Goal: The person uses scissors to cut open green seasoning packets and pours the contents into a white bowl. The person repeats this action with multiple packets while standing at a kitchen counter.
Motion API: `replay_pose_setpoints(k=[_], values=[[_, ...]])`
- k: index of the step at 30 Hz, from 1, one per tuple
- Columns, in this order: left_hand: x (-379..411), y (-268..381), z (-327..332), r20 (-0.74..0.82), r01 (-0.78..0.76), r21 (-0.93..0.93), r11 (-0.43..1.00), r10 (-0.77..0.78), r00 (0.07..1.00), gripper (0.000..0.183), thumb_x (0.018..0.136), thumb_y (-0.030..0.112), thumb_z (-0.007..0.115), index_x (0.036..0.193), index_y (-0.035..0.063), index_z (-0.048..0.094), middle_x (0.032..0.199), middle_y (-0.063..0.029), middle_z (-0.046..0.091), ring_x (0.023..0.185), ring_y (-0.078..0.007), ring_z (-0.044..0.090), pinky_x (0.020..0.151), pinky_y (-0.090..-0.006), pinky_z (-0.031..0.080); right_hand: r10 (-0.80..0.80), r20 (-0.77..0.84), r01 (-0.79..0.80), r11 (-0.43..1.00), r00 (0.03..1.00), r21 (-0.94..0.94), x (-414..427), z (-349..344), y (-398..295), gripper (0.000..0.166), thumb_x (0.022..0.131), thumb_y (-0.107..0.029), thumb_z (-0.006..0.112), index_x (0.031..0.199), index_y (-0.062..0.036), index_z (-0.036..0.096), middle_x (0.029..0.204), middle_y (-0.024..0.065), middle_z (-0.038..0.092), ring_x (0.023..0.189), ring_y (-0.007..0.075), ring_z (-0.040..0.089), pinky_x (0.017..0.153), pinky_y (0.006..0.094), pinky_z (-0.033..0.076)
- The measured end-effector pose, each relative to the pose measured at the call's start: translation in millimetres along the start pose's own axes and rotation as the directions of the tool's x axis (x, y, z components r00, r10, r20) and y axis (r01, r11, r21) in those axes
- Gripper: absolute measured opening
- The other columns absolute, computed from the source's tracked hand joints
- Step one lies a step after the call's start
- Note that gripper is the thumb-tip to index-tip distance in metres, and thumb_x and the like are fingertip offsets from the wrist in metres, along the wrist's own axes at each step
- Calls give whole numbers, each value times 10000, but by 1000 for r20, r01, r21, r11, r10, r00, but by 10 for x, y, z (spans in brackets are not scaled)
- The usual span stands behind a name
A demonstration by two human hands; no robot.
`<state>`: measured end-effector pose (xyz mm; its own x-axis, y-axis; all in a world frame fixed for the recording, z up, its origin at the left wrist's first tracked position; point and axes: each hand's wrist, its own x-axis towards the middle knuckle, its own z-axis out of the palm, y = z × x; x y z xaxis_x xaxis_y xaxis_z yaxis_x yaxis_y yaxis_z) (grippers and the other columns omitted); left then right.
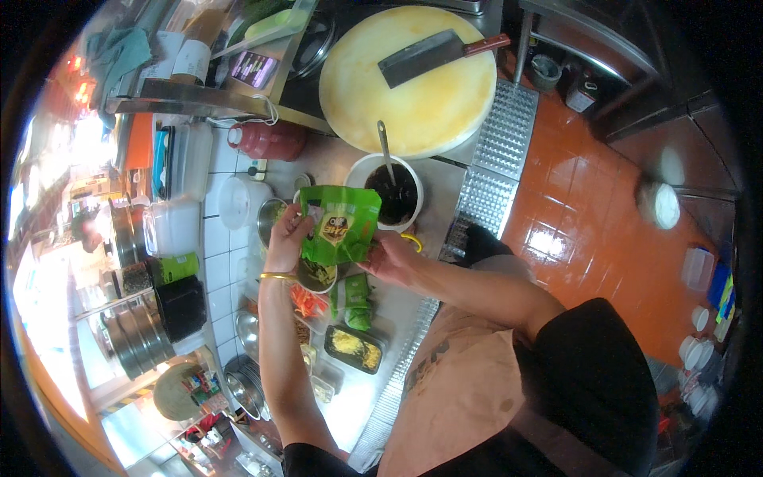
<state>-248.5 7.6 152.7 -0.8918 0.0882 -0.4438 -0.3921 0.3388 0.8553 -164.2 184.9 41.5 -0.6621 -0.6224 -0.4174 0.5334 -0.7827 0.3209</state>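
Note:
A green printed plastic packet [340, 223] is held between my hands above the steel counter. My left hand [290, 234], with a gold bracelet at the wrist, grips its left edge. The fingers of my right hand [388, 256] are at its lower right corner. Partly hidden below the packet is a white-rimmed bowl of greenish food [319, 275]. A white tub [353, 173] of dark sauce, with a metal spoon [385, 149] standing in it, is just beyond the packet. Another green packet [350, 298] lies on the counter beside shredded orange-red food [308, 303].
A cleaver [424, 58] rests on a round chopping board [357, 113]. A black tray [356, 350] holds yellow chopped food. Near the tiled wall stand a red jug [274, 141] and stacked metal bowls [245, 390]. A phone [254, 69] lies on the upper shelf.

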Motion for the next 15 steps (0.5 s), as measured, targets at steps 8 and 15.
replay_pose_setpoints(k=[8,15], values=[[24,-143,-32,2,52,23,998,-52,999,331,946,-17,547,1276,-7,524,1084,-66,674,935,-116,615,767,-247,487,-87,-137,70,989,987,-129,132,-52,16,168,979,-82,512,1110,-24,599,1065,98,684,934,181,685,808,322,591],[-12,3,35,106,-41,304,952,9,994,463,904,-58,510,1365,-18,481,1057,-45,672,896,-98,599,741,-238,464,-53,-7,53,998,999,-40,316,-149,33,213,967,-84,523,1139,17,599,1082,147,684,972,252,688,878,379,583]])
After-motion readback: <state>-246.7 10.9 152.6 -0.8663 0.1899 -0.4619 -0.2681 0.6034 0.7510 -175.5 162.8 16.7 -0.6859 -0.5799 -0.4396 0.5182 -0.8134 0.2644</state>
